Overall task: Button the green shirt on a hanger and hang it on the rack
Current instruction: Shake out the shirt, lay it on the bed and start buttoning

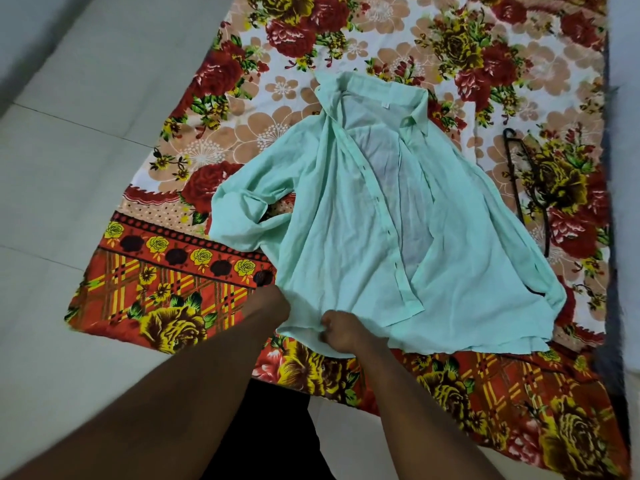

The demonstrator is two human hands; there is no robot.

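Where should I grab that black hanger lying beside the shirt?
The hanger lies flat on the floral sheet, hook at the far end, clear of the green shirt; so probably pinch the neck below the hook from above, on its right side.

a floral sheet (pixel 180 299) in red, yellow and peach lies spread on the pale tiled floor (pixel 86 150). a plaid border with yellow roses runs along its near edge.
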